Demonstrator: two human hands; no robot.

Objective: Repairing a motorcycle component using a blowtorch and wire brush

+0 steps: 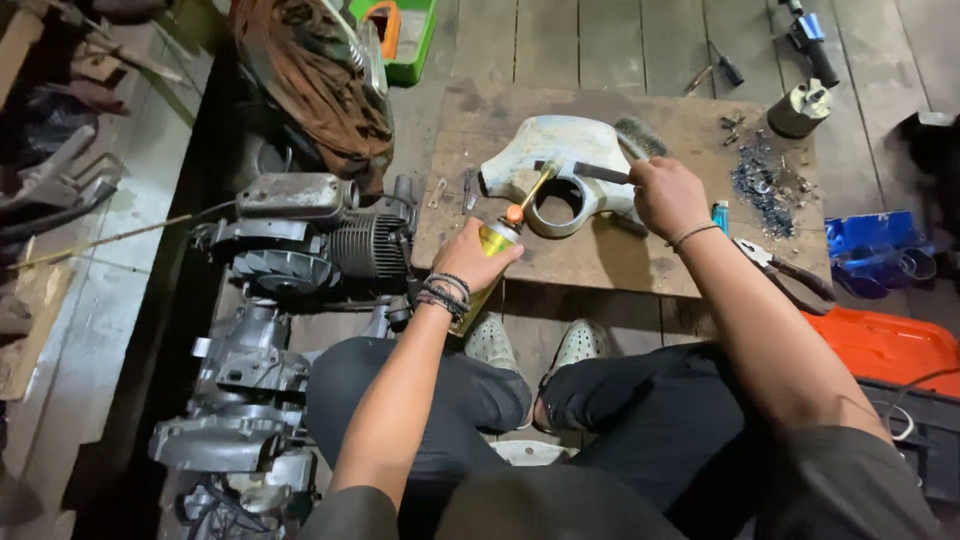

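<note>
My left hand grips a yellow gas canister fitted with a brass torch nozzle that points up at a pale, worn plastic housing with a ring-shaped opening. My right hand holds a dark flat metal tool by one end, its tip lying across the housing just above the ring. The housing lies on a brown wooden board in front of my knees. Bead bracelets sit on my left wrist.
Engine parts and grey metal casings lie to the left. On the board are a wire brush, a blue lighter, pliers and dark metal debris. A metal can stands far right; an orange case is near right.
</note>
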